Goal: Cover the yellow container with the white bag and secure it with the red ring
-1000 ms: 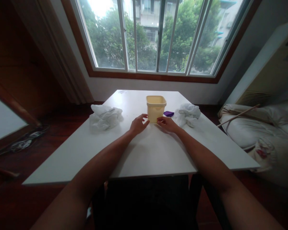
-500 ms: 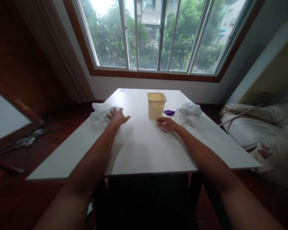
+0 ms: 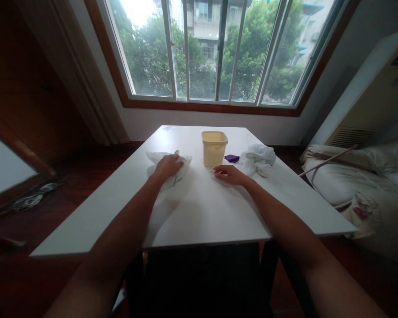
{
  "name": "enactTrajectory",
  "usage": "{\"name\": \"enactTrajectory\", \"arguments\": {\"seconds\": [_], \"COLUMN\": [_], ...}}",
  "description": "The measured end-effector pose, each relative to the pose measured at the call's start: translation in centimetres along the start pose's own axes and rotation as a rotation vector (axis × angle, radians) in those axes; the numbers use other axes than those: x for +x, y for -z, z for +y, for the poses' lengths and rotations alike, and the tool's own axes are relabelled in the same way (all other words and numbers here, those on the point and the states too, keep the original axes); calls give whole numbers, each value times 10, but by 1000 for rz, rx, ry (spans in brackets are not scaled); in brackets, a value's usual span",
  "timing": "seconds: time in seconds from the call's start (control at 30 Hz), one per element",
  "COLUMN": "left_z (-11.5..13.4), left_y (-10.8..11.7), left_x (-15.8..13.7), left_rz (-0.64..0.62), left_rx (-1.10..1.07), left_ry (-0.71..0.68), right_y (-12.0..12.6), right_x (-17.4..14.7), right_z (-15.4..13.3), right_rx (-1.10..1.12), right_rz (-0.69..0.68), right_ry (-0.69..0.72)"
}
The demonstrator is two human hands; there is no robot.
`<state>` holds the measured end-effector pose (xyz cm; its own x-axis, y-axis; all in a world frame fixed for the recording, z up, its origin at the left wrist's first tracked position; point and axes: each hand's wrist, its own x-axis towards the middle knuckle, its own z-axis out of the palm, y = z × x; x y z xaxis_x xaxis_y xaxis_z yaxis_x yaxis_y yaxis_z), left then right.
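Note:
On the left of the white table [image 3: 199, 216], my left hand [image 3: 168, 167] is closed on a crumpled white plastic bag [image 3: 155, 157], whose thin film spreads out on both sides of the fingers. My right hand [image 3: 230, 174] rests low at the near side of a pale yellow plastic bin [image 3: 213, 150], its fingers loosely bent and parted, holding nothing that I can see. The bin stands upright. Just right of it lies a small purple folded piece [image 3: 231, 158], and beyond that a second crumpled white plastic bag [image 3: 258, 160].
Behind the table, a wide window [image 3: 199, 53] sits above a white wall. To the right, a stick [image 3: 328, 160] lies across pale, bulky bundles [image 3: 334, 181]. Coiled cables [image 3: 33, 198] lie on the dark red floor at the left.
My left hand has gone from spread over the left bag to closed on it, and the bag has been drawn to the right. My right hand stays beside the bin.

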<state>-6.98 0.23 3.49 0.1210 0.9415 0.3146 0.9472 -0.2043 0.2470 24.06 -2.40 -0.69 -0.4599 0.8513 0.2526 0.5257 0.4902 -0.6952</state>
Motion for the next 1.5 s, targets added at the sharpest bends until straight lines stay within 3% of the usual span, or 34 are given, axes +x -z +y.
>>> {"name": "enactTrajectory", "arguments": {"seconds": [0.1,0.2,0.3,0.4,0.57,0.8,0.87,1.0,1.1,1.2,1.3,1.4,1.5], "left_z": [41,70,80,76,54,23,14,-7,-17,-10,13,38,46], "left_y": [-8,-14,-17,-18,-25,-29,-18,11,26,36,42,44,40], "left_x": [-14,-29,-38,-37,-26,-9,-4,0,-2,-7,-14,-21,-23], "left_rz": [49,-31,-65,-16,48,-5,59,317,385,378,398,390,352], "left_rx": [-199,-425,-479,-391,-214,-76,-55,-77,-75,-76,-84,-104,-129], "left_ry": [-192,-389,-536,-613,-529,-328,-273,-121,64,130,54,-57,-130], "right_y": [-4,-7,-6,0,9,28,35,46,50,51,52,48,38], "right_x": [-1,-1,2,3,4,2,0,-1,-1,0,1,0,0], "right_z": [-6,-11,-13,-11,-7,4,8,21,29,32,26,16,12], "right_rx": [84,96,111,113,-1,-98,-123,-170,-195,-179,-95,-26,-108], "right_rz": [-33,1,60,89,149,273,339,455,504,590,638,531,363], "right_ry": [36,79,80,76,61,29,2,-56,-126,-197,-214,-215,-222]}}
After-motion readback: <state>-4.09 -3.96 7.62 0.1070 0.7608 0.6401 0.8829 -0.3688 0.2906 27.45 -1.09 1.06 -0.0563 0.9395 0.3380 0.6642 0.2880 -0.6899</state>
